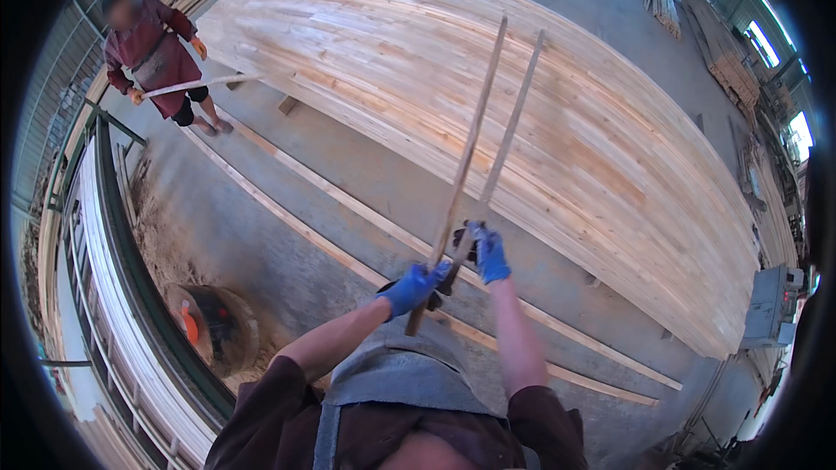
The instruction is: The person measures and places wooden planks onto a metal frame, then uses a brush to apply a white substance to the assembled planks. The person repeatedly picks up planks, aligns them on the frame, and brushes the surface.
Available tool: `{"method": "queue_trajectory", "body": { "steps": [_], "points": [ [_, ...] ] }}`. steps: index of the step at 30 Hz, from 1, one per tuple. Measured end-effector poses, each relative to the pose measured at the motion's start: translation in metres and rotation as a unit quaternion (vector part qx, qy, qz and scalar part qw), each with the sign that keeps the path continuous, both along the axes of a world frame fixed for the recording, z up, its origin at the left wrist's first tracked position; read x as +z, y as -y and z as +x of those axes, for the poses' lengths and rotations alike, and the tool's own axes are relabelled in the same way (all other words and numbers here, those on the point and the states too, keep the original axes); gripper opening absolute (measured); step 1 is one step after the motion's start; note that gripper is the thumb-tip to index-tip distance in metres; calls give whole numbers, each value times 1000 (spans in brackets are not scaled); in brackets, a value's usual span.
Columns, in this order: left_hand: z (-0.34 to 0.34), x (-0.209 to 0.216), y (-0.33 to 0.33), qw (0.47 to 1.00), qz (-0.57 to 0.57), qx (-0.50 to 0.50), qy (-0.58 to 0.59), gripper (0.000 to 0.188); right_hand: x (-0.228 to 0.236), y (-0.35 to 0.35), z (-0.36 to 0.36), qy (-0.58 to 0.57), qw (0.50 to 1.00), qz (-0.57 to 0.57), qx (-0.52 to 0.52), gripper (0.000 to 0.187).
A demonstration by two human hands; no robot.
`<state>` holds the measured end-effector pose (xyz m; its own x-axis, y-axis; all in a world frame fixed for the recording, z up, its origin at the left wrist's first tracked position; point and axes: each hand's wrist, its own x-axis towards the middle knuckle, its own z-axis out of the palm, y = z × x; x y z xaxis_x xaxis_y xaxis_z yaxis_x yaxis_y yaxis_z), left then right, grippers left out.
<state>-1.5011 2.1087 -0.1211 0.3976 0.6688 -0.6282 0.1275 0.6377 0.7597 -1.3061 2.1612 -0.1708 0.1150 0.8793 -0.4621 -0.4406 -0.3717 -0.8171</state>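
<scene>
Place: woodworking workshop | broad stack of pale boards [392, 57] | green rack [144, 287] of long strips [109, 252] | corrugated wall [52, 113]

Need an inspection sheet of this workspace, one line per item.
Surface: bare grey floor.
Job's things: two long wooden strips, left strip and right strip, raised at an angle.
Clutter: loose strips lying on the floor; brown debris near a round container.
Grippers: gloved left hand closed on left strip; gloved right hand closed on right strip.
Cables: nothing seen.
Surroundings: plank stack ahead; co-worker holding a pole or strip; grey box far right.
</scene>
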Motion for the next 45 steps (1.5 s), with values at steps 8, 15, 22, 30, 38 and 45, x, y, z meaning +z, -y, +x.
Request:
{"method": "queue_trajectory", "body": {
  "steps": [8,15,22,30,38,45],
  "points": [
    [-10,-55,66,992,-87,-73,61,57,-29,136,-18,222,965,56,130,13],
    [-29,-13,18,822,215,-522,-80,47,-21,165,-73,3,992,-106,-71,13],
    [-110,82,-254,685,520,-285,-424,50,-9,176,-55,21,969,-236,-68,15],
    [-260,74,-444,486,539,-126,-676,48,10,266,-39,188,932,-309,-28,42],
    [-184,82,-410,809,333,-128,-466,26,48,326,-39,228,934,-276,-12,67],
    [-58,145,-357,923,314,-48,-217,24,91,433,42,203,949,-237,-42,61]
  ]
}}
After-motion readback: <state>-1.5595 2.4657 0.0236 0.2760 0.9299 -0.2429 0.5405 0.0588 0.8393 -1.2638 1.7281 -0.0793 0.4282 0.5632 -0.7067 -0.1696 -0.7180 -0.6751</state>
